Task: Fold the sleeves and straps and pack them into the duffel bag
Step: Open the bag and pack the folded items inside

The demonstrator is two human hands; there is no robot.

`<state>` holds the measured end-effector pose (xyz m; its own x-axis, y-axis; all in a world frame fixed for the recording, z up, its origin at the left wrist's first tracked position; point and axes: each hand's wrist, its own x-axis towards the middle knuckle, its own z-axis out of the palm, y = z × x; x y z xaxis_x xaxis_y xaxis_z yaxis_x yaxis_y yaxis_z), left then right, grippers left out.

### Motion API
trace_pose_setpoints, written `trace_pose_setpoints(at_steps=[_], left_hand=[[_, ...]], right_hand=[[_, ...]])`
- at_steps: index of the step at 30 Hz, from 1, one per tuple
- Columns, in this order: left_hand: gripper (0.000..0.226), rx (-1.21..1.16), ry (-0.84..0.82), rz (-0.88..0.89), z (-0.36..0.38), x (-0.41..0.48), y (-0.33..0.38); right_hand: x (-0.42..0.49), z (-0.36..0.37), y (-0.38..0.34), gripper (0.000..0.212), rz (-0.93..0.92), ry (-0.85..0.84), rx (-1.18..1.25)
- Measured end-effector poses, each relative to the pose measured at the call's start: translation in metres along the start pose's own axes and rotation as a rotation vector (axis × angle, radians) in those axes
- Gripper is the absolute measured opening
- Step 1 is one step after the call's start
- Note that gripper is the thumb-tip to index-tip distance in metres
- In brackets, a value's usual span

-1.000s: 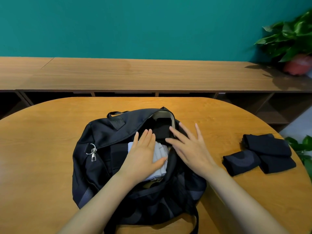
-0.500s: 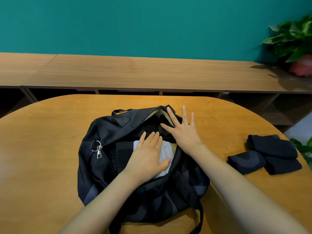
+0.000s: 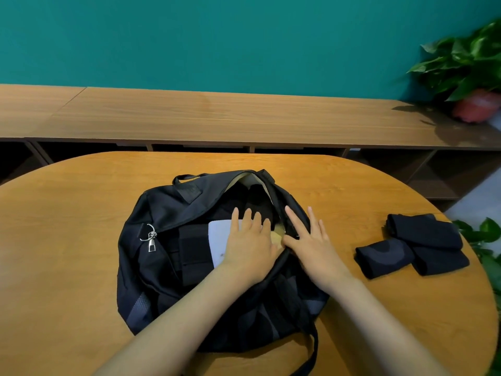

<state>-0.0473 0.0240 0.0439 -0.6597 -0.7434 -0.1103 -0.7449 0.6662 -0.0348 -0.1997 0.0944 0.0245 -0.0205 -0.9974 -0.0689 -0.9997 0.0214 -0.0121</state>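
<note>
Left grip (image 3: 249, 249), fingers straight and slightly spread, pressed flat on a white folded fabric piece (image 3: 220, 234) inside the open mouth of the black fabric duffel bag (image 3: 162, 275). Right grip (image 3: 311, 244), fingers likewise straight and spread, rested on the bag's right zip edge, just beside the left. A silver metal zip pull (image 3: 150, 238) hung at the bag's left end. The bag lay mid-way across the rounded orange-brown wooden worktop (image 3: 62, 240). To its right, well apart, a cluster of folded black sleeves (image 3: 423, 244) lay touching one another. Beyond stood a long brown wooden shelf unit (image 3: 217, 118), carrying a green leafy plant in a red pot (image 3: 471, 77) at its right end, before a teal wall (image 3: 217, 36).
</note>
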Motion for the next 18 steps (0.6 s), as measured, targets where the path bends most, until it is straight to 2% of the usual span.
trace_pose_setpoints(at_steps=[2, 4, 6, 9, 11, 15, 18], left_hand=[[0.058, 0.003, 0.017, 0.024, 0.009, -0.002, -0.006], [0.053, -0.04, 0.075, 0.072, 0.012, -0.003, -0.012], [0.046, -0.064, 0.078, 0.174, 0.01, -0.005, -0.013], [0.044, 0.002, 0.024, 0.3, 0.01, -0.006, -0.015], [0.048, 0.029, 0.03, 0.314, 0.014, -0.005, -0.017], [0.077, 0.021, 0.107, 0.327, 0.021, -0.004, -0.025], [0.081, -0.009, 0.129, 0.315, 0.022, -0.005, -0.03]], right_hand=[[-0.006, -0.003, 0.005, 0.029, 0.066, 0.019, -0.032], [-0.014, -0.002, 0.012, 0.027, 0.121, 0.063, -0.019], [-0.021, 0.003, 0.012, 0.034, 0.108, 0.136, 0.018], [-0.03, 0.009, -0.004, 0.049, -0.028, 0.18, 0.065], [-0.039, 0.018, -0.012, 0.048, -0.091, 0.185, 0.033], [-0.062, 0.034, -0.003, 0.027, 0.004, 0.204, 0.079], [-0.068, 0.039, 0.001, 0.019, 0.014, 0.212, 0.107]])
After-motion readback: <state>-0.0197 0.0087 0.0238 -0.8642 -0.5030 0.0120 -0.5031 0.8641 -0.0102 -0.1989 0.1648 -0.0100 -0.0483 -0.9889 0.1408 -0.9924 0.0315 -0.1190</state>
